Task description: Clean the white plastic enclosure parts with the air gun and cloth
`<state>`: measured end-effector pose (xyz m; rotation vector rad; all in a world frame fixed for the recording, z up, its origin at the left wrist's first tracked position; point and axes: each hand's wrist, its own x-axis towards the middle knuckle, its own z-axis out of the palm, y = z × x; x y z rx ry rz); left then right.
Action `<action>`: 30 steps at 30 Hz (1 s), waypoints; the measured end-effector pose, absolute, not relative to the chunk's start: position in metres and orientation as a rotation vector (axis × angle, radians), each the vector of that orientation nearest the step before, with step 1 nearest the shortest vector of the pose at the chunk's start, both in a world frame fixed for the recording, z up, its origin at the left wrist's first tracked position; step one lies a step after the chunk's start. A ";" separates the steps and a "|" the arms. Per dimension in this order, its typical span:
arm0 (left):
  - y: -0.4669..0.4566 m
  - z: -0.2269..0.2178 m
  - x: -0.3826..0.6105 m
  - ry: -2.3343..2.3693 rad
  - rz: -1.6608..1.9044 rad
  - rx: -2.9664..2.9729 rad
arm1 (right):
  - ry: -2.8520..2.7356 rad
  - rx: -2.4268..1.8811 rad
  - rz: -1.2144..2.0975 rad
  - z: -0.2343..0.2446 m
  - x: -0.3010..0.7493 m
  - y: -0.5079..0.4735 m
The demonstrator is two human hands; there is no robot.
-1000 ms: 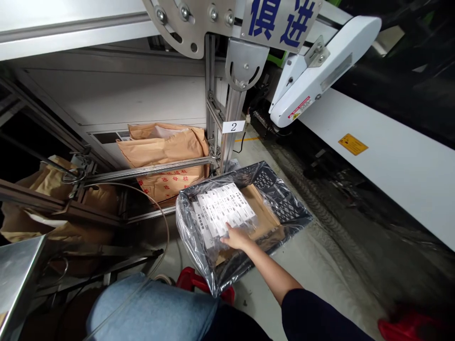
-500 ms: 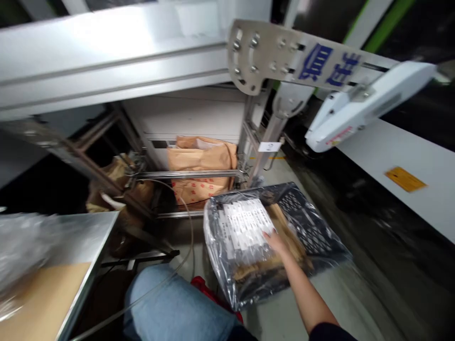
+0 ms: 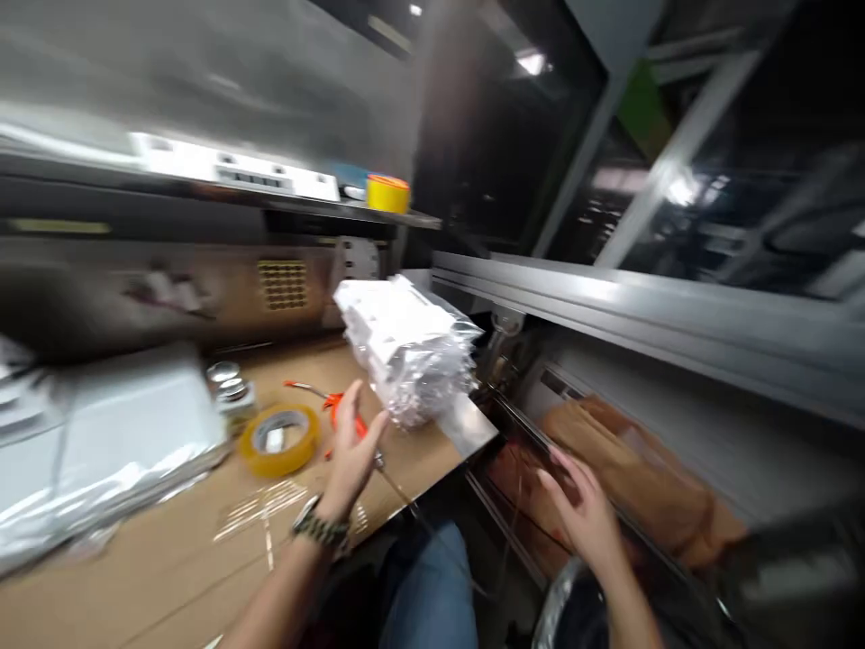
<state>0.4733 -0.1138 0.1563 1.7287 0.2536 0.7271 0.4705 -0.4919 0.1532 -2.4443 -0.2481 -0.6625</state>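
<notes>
A clear plastic bag of white parts [image 3: 405,351] stands on the cardboard-covered table [image 3: 168,550] near its right corner. My left hand [image 3: 351,451], with a watch at the wrist, is raised just below and left of the bag; its fingers are spread and hold nothing. Off the table's edge, my right hand [image 3: 581,505] hovers over a gap with fingers stretched and empty. The picture is smeared by motion.
A yellow tape roll [image 3: 280,437], an orange-handled tool [image 3: 331,401] and small metal jars [image 3: 230,383] lie left of the bag. Shiny white bags [image 3: 114,433] are stacked at the left. Brown paper sacks [image 3: 608,451] sit below a metal rail [image 3: 608,297]. Another yellow roll [image 3: 387,192] is on a shelf.
The view swung left and up from the lined crate on the floor to the table. My right hand left the crate's white parts. My left hand came into view by the bag.
</notes>
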 end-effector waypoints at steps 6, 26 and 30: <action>-0.138 0.149 0.532 0.308 0.590 1.500 | -1.136 -2.360 -0.921 0.262 0.549 -0.275; -0.154 0.127 0.506 0.195 0.389 1.498 | -1.425 -2.604 -1.361 0.243 0.597 -0.218; -0.156 0.127 0.505 0.180 0.384 1.476 | -1.394 -2.633 -1.329 0.242 0.598 -0.218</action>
